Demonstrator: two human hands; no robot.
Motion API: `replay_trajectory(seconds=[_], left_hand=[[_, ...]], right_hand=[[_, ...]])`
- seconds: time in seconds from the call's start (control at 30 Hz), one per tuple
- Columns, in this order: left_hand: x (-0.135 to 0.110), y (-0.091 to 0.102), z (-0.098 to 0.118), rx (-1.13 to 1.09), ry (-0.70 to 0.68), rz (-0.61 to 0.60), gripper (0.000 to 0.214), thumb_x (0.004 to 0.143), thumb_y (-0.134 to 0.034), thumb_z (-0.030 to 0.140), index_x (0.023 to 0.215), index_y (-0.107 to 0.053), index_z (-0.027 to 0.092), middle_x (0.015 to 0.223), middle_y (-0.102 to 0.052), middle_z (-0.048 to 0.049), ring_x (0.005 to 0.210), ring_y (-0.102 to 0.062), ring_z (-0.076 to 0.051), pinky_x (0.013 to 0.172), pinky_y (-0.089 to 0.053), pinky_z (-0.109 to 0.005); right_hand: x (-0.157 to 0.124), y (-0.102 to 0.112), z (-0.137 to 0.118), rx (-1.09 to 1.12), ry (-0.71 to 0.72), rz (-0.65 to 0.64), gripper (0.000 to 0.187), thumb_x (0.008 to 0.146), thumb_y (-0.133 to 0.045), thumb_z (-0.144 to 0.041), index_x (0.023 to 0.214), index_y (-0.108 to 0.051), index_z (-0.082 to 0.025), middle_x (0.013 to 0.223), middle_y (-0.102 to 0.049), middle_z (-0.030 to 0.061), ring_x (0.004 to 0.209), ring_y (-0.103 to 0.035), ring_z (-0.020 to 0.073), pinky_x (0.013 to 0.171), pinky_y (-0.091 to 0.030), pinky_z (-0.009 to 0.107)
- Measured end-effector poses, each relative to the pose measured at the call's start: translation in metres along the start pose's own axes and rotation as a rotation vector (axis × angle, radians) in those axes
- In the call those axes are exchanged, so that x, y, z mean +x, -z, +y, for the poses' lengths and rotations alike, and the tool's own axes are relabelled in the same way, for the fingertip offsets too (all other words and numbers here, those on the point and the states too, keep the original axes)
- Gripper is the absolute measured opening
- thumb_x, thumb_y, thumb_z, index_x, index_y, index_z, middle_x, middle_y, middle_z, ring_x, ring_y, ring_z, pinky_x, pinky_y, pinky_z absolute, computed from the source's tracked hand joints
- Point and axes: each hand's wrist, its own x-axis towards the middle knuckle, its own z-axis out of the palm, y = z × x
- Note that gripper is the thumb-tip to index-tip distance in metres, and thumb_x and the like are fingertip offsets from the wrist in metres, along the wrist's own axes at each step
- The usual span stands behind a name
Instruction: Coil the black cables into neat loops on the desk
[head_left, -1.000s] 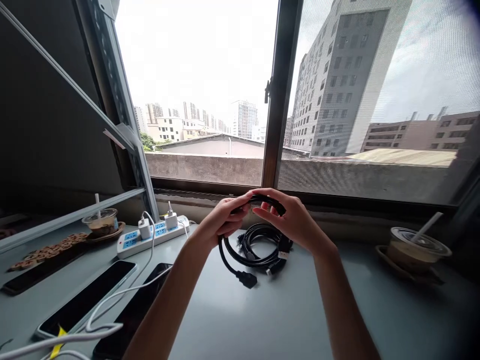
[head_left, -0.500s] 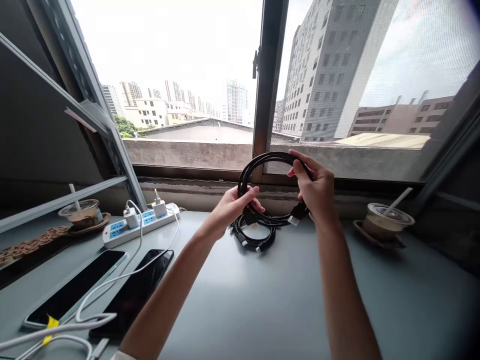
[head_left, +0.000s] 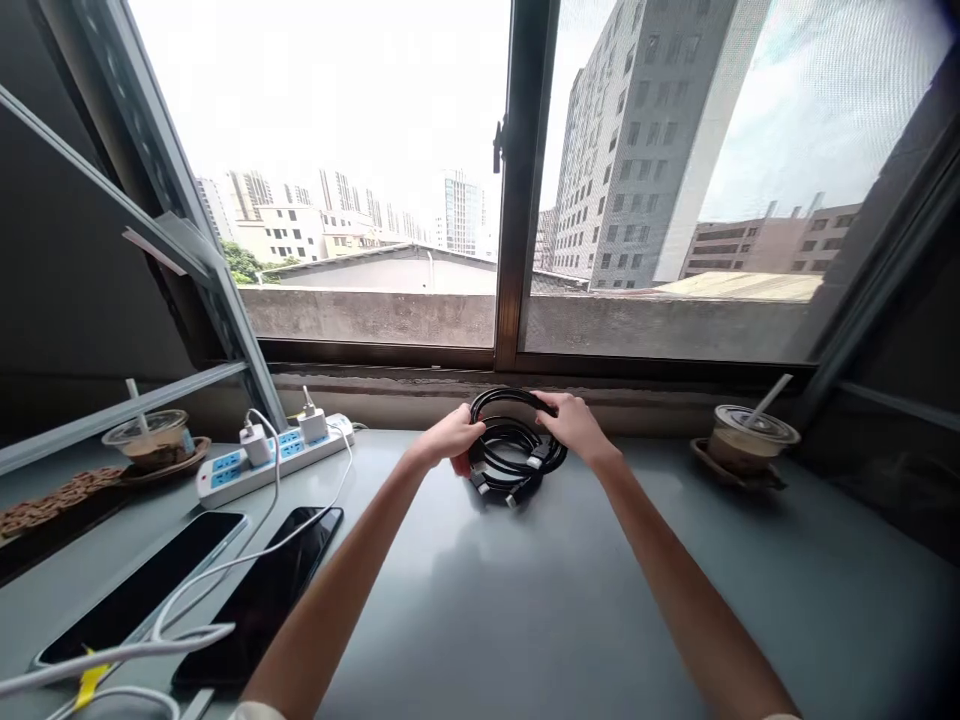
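Your left hand (head_left: pixel 450 438) gripped the left edge of a round, glossy black coil of cable (head_left: pixel 501 394), and your right hand (head_left: pixel 568 422) pinched its upper right side. You held it over a second black cable coil (head_left: pixel 529 488) on the smooth grey-blue table (head_left: pixel 487 620); any lettering was unreadable.

Lone head-worn view, near table (head_left: pixel 510 620), facing forward and down, toward window (head_left: pixel 517 180).

A dark-framed window (head_left: pixel 519 200) spans ten to two o'clock, its white daylight laying a sheen on the grey-blue worktop (head_left: pixel 517 620) at six. A metal frame (head_left: pixel 238 320) slants at ten o'clock before a dark wall (head_left: pixel 67 290); a grey tower block (head_left: pixel 652 150) rises outside at one.
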Motion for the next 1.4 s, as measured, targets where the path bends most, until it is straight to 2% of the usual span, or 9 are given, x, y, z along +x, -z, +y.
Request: replay_trajectory(seconds=[0.2, 0.33, 0.5, 0.7, 0.83, 1.0, 1.13, 1.23, 1.4], left_hand=[[0.033, -0.025, -0.033, 0.315, 0.16, 0.103, 0.063, 0.082, -0.032, 0.018, 0.138, -0.009, 0.002, 0.071, -0.067, -0.0104, 0.044, -0.06, -0.017, 0.051, -0.049, -0.029], [0.046, -0.041, -0.05, 0.451, 0.194, 0.197, 0.052, 0.084, -0.031, 0.018, 0.134, -0.029, 0.004, 0.095, -0.066, -0.0187, 0.054, -0.065, -0.019, 0.071, -0.048, -0.036], [0.053, -0.044, -0.054, 0.564, 0.17, 0.334, 0.041, 0.086, -0.032, 0.022, 0.122, -0.046, 0.008, 0.104, -0.063, -0.021, 0.094, -0.062, -0.031, 0.081, -0.043, -0.043], [0.063, -0.05, -0.066, 0.559, -0.055, 0.403, 0.06, 0.085, -0.035, 0.023, 0.141, -0.019, 0.009, 0.133, -0.044, -0.0199, 0.128, -0.035, -0.029, 0.099, -0.032, -0.042], [0.078, -0.054, -0.086, 0.504, -0.248, 0.291, 0.058, 0.083, -0.036, 0.02, 0.14, -0.028, 0.011, 0.147, -0.026, -0.0073, 0.137, -0.014, -0.019, 0.111, -0.017, -0.03], [0.089, -0.051, -0.107, 0.402, -0.316, 0.281, 0.059, 0.08, -0.029, 0.012, 0.138, -0.033, 0.011, 0.146, -0.028, -0.0042, 0.137, -0.017, -0.017, 0.111, -0.018, -0.031], [0.084, -0.053, -0.107, 0.338, -0.349, 0.346, 0.053, 0.083, -0.035, 0.023, 0.135, -0.039, 0.012, 0.144, -0.033, -0.0054, 0.136, -0.02, -0.019, 0.111, -0.02, -0.033], [0.077, -0.056, -0.102, 0.286, -0.335, 0.473, 0.049, 0.089, -0.03, 0.034, 0.133, -0.041, 0.016, 0.142, -0.038, -0.0062, 0.135, -0.024, -0.02, 0.109, -0.023, -0.036], [0.072, -0.045, -0.11, 0.227, -0.184, 0.728, 0.045, 0.092, -0.016, 0.029, 0.119, -0.05, 0.014, 0.121, -0.053, -0.0112, 0.113, -0.049, -0.016, 0.095, -0.038, -0.03]], right_hand=[[0.009, -0.052, 0.028, -0.062, -0.04, -0.123, 0.04, 0.082, -0.052, -0.021, 0.121, -0.057, -0.03, 0.109, -0.061, 0.0024, 0.098, -0.058, 0.0206, 0.078, -0.044, 0.026], [0.009, -0.077, 0.038, -0.062, -0.057, -0.149, 0.036, 0.087, -0.048, -0.024, 0.122, -0.056, -0.027, 0.108, -0.058, 0.0061, 0.095, -0.057, 0.0207, 0.075, -0.043, 0.027], [0.013, -0.089, 0.05, 0.015, -0.023, -0.123, 0.035, 0.087, -0.049, -0.025, 0.121, -0.057, -0.027, 0.106, -0.057, 0.0052, 0.102, -0.052, 0.0198, 0.076, -0.042, 0.026], [0.019, -0.109, 0.068, 0.211, -0.022, -0.06, 0.03, 0.088, -0.051, -0.028, 0.115, -0.06, -0.018, 0.099, -0.06, 0.0053, 0.09, -0.056, 0.0144, 0.082, -0.044, 0.029], [0.021, -0.122, 0.077, 0.344, -0.016, -0.018, 0.027, 0.087, -0.053, -0.029, 0.108, -0.06, -0.014, 0.095, -0.061, 0.0049, 0.084, -0.058, 0.0137, 0.081, -0.046, 0.034], [0.016, -0.127, 0.078, 0.483, -0.033, 0.068, 0.023, 0.088, -0.053, -0.029, 0.102, -0.061, -0.012, 0.1, -0.061, 0.0061, 0.094, -0.058, 0.0152, 0.088, -0.045, 0.037], [0.012, -0.125, 0.075, 0.519, -0.103, 0.106, 0.024, 0.088, -0.054, -0.032, 0.098, -0.061, -0.012, 0.101, -0.061, 0.006, 0.095, -0.058, 0.0156, 0.089, -0.045, 0.038], [0.013, -0.122, 0.077, 0.479, -0.199, 0.116, 0.029, 0.09, -0.049, -0.036, 0.1, -0.06, -0.011, 0.099, -0.061, 0.0061, 0.092, -0.058, 0.0155, 0.085, -0.047, 0.036], [0.008, -0.102, 0.095, 0.245, -0.383, 0.06, 0.032, 0.091, -0.046, -0.038, 0.104, -0.057, -0.011, 0.096, -0.06, 0.0056, 0.085, -0.058, 0.0147, 0.077, -0.049, 0.033]])
